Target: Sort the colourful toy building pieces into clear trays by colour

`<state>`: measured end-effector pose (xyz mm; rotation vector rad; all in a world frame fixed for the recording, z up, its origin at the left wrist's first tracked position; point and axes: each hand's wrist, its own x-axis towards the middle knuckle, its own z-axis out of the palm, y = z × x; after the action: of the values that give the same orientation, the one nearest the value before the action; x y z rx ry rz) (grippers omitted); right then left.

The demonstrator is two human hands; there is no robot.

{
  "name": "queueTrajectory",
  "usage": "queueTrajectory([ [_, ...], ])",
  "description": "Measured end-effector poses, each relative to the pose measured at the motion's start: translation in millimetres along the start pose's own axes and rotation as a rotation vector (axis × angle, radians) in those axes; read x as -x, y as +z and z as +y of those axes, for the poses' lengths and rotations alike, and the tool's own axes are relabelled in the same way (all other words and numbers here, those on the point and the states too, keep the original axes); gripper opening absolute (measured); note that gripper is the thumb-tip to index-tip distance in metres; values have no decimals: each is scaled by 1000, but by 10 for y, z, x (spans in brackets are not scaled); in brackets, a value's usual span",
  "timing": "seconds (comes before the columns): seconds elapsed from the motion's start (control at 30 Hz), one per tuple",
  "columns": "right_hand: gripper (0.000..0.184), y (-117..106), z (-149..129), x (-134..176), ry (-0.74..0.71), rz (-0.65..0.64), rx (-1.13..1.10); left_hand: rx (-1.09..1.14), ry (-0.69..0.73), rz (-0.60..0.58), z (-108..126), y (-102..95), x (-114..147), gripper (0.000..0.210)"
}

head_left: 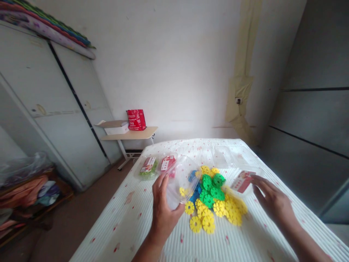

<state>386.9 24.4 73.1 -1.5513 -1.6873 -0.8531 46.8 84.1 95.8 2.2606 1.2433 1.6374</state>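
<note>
Clear container (178,177) in left hand (165,211); blue discs (194,197) partly hidden.

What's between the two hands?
In the head view: yellow, green and blue notched discs, the clear container in the left hand, and labelled plastic packaging by the right hand.

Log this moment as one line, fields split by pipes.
left hand: holding clear tub, tilted | right hand: fingers at red-labelled plastic piece | between: yellow, green, blue discs | beyond: green-filled tub, pink-filled tub
</note>
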Motion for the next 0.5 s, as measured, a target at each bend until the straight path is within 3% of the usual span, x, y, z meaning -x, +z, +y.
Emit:
queueTrajectory([
  [0.1,25,14,6,7,62,-4,-13,122,-124,44,-31,22,-48,68],
  [0.23,26,25,-47,5,203,-38,-54,72,-112,45,-35,238,-394,50],
  [0.33,27,8,-56,15,329,-86,-119,-9,-125,-2,-36,559,-711,39],
  [0.5,30,-56,-4,37,450,-112,-178,-74,-322,-57,-102,1214,-1023,38],
])
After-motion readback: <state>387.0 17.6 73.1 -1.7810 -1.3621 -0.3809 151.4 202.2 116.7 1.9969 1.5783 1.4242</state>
